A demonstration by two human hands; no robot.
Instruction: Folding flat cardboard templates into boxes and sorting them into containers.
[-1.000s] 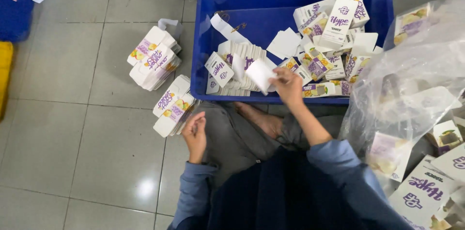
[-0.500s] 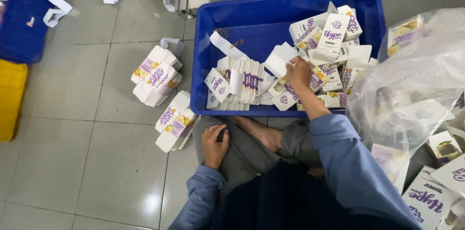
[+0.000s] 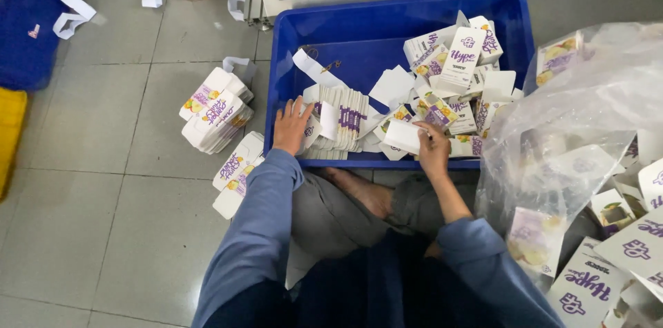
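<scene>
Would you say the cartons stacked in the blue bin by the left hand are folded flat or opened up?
Folded flat: the cartons stand packed on edge, thin edges showing.

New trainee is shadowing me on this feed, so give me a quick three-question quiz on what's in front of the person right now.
1. True or false: the left hand rests on the row of flattened white-and-purple cardboard cartons standing on edge in the blue plastic crate.
2. What does the right hand hold? A) a folded white carton blank B) a pair of scissors C) a roll of tape
3. On which side of the person does the clear plastic bag of cartons lie?

Key
1. True; the fingers lie at the row's left end.
2. A
3. The person's right; loose stacks of flat cartons lie on the grey tiled floor to the left.
</scene>
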